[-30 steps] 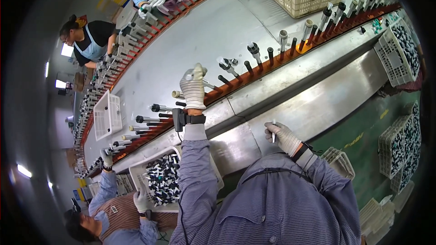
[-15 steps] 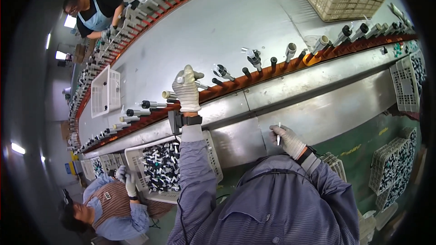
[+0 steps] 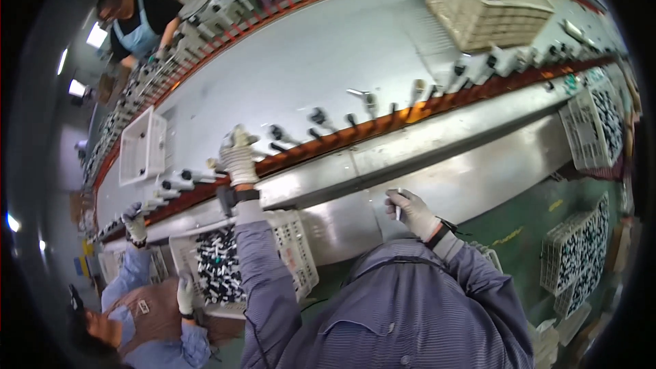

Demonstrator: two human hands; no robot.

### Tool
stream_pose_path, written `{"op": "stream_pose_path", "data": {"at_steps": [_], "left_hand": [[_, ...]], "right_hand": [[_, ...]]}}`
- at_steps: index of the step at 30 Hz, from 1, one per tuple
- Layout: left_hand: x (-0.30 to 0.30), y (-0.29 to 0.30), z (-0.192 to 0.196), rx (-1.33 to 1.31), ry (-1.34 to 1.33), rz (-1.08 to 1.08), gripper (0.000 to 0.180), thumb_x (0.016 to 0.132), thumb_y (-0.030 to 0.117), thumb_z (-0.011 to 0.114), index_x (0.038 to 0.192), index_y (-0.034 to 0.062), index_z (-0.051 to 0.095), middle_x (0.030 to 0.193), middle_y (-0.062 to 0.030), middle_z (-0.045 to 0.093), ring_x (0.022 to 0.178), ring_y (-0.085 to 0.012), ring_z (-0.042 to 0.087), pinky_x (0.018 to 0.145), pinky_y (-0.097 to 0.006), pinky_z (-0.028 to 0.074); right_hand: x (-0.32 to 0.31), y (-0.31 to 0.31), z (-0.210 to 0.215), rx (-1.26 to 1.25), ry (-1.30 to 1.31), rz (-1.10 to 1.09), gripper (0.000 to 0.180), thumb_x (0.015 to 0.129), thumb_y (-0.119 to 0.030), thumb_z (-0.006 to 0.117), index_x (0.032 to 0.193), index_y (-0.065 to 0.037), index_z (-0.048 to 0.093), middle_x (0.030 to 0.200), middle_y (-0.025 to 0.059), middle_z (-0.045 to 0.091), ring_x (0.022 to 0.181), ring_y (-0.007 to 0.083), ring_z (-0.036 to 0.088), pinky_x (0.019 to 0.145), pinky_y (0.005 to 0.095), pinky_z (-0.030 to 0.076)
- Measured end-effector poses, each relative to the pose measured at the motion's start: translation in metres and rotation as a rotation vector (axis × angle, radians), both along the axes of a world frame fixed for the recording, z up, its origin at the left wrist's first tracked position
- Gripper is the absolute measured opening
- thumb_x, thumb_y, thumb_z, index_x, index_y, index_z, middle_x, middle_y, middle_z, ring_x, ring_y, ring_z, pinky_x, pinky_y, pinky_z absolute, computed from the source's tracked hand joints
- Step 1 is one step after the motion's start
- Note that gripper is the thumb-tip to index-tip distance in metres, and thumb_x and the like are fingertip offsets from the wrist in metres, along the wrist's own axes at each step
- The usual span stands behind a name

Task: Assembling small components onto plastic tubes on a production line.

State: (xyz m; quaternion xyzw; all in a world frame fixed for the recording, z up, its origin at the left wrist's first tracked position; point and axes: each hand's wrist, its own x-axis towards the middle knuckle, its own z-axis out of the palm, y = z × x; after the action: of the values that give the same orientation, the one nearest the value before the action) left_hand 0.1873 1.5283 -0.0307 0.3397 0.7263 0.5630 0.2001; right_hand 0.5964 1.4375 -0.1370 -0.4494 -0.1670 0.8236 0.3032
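Small pale slim rod-shaped part point(image 3: 398, 210) sits pinched in the gloved right hand point(image 3: 412, 213), fingers curled shut around it, its long axis roughly upright, low in front of the steel side wall of the line point(image 3: 478, 178). Left hand point(image 3: 238, 157), also in a white knit glove, is stretched well forward to the orange-red fixture rail point(image 3: 383, 125) — fingers look bunched at a grey holder there, but whether it grips anything I cannot tell. Key relation: the rail and its row of dark and grey upright holders point(image 3: 318, 117) lie up and away from the right hand, across the steel ledge; the left hand is already at the rail, the right is well short of it, so the part is held nearer the body than the fixtures. Just below the left forearm hangs a white plastic lattice basket of black-and-white small parts point(image 3: 225, 266). Similar baskets sit at far right point(image 3: 594, 126) and lower right point(image 3: 574, 260). A beige woven crate point(image 3: 485, 7) rests on the grey conveyor belt point(image 3: 307, 61), a white tray point(image 3: 140, 147) further left. A co-worker in a brown vest point(image 3: 137, 314) stands at lower left — more people work across the belt.
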Motion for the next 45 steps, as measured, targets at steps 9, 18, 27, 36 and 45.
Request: {"op": "stream_pose_path", "data": {"at_steps": [9,18,27,36,45], "left_hand": [[0.023,-0.044,0.008,0.073,0.327,0.151,0.043,0.091,0.023,0.066,0.118,-0.0076,0.054,0.107,-0.0159,0.062,0.093,-0.0244,0.058,0.086,-0.036,0.047],[0.255,-0.126,0.015,0.108,0.235,-0.094,0.035,0.092,0.011,0.059,0.125,-0.0004,0.054,0.118,-0.0096,0.06,0.106,-0.0211,0.057,0.093,-0.032,0.046],[0.408,-0.123,-0.013,-0.174,-0.282,-0.689,0.043,0.095,0.023,0.06,0.129,-0.0008,0.051,0.117,-0.0076,0.06,0.106,-0.0142,0.055,0.092,-0.026,0.044],[0.423,-0.127,-0.042,-0.246,-0.441,-0.683,0.042,0.094,0.02,0.062,0.129,0.0001,0.051,0.111,-0.0049,0.06,0.098,-0.0106,0.053,0.084,-0.025,0.045],[0.438,-0.111,-0.044,-0.081,-0.45,-0.617,0.015,0.091,0.004,0.061,0.102,0.0036,0.051,0.097,-0.0029,0.056,0.087,-0.0101,0.054,0.076,-0.024,0.047]], "right_hand": [[0.119,0.01,0.049,0.106,0.214,-0.267,0.033,0.085,-0.012,0.069,0.114,-0.007,0.054,0.095,0.0065,0.062,0.085,0.0195,0.065,0.077,0.0322,0.055],[0.179,0.024,0.077,0.382,-0.274,-0.141,0.041,0.087,-0.02,0.067,0.122,-0.004,0.055,0.098,0.0093,0.065,0.084,0.0193,0.067,0.076,0.031,0.054],[0.136,0.001,0.086,1.143,-0.846,0.317,0.056,0.083,-0.009,0.058,0.135,-0.006,0.038,0.121,0.0245,0.051,0.102,0.0423,0.057,0.088,0.0445,0.049],[0.153,0.002,0.093,1.008,-0.869,0.57,0.06,0.081,-0.006,0.061,0.136,-0.007,0.037,0.116,0.0246,0.059,0.101,0.0403,0.061,0.086,0.0443,0.05],[0.161,0.006,0.077,0.931,-0.888,0.491,0.048,0.089,-0.017,0.056,0.134,-0.01,0.042,0.099,0.0242,0.065,0.095,0.0401,0.063,0.081,0.0462,0.051]]}}
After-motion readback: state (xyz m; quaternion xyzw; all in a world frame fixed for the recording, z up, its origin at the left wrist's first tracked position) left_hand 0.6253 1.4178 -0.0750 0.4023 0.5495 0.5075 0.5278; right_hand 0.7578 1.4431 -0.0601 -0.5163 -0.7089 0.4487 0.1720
